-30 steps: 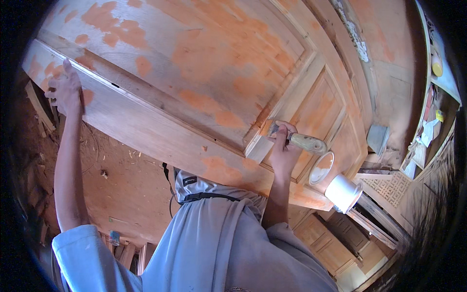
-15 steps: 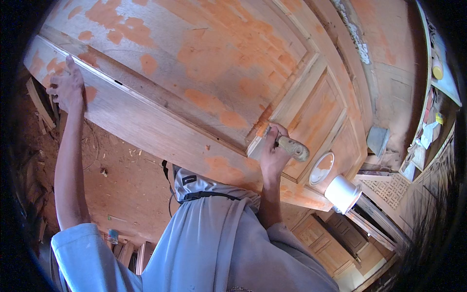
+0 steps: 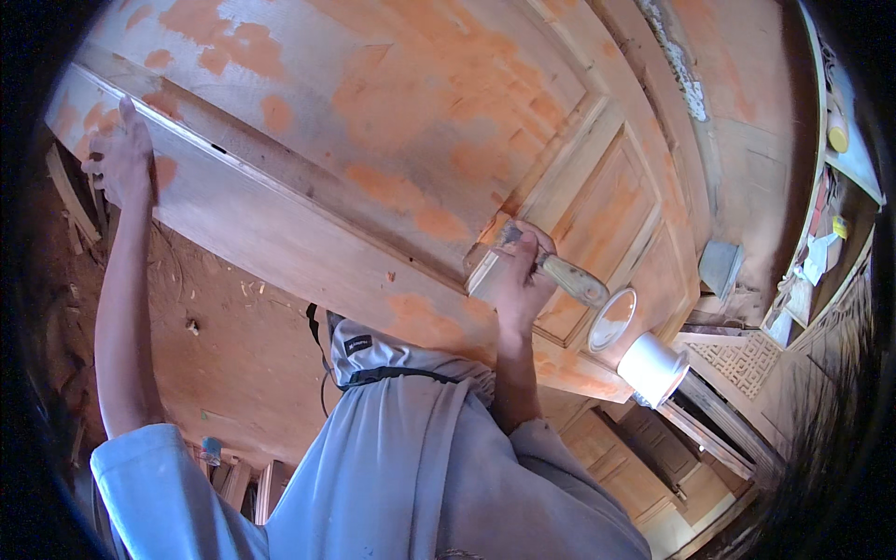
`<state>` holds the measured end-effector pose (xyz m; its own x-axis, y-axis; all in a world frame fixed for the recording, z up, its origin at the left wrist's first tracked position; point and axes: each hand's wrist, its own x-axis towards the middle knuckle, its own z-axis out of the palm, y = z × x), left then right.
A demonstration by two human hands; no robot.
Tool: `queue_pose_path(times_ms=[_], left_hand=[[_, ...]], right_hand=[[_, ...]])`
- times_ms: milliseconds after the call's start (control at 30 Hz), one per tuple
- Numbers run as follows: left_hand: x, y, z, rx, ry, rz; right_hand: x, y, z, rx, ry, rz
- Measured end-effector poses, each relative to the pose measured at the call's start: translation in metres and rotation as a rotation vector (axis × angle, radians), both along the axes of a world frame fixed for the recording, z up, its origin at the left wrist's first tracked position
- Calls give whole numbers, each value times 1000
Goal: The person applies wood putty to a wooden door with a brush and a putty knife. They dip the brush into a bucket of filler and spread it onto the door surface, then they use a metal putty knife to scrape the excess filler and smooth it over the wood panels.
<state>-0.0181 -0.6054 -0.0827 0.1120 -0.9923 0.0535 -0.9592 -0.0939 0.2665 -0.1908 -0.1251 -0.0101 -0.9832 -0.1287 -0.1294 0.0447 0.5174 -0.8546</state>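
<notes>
Wooden door (image 3: 289, 229) on my feed: I see the right hand (image 3: 523, 285) closed round the brush (image 3: 574, 279) at the panel's (image 3: 317, 103) corner; the left hand (image 3: 126, 163) lies on the door, fingers parted, holding nothing.

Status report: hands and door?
Left hand on near edge of door. Right hand gripping tool at panel corner. White tub to the right, not touching tool.
</notes>
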Motion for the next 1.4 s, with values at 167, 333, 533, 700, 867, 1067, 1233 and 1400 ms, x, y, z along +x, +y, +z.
queue_pose_path(times_ms=[167,333,533,700,867,1067,1233,1400], left_hand=[[3,-4,-7,-20,1,23],[2,-8,-8,-31,-12,31],[4,-7,-9,-28,-17,23],[-3,-5,-7,-21,-15,-4],[-5,-1,1,-10,-34,4],[-16,5,7,9,-38,0],[-14,7,12,17,-34,11],[-13,9,13,19,-43,23]], right_hand=[[-10,42,-2,-524,-153,-252],[-20,30,14,-31,-40,54],[-33,-1,9,169,79,189],[-22,-32,20,712,358,414],[-12,-53,7,841,330,423],[-12,-73,4,835,409,456],[-5,-56,29,-210,133,181],[-42,7,24,-147,97,-89]])
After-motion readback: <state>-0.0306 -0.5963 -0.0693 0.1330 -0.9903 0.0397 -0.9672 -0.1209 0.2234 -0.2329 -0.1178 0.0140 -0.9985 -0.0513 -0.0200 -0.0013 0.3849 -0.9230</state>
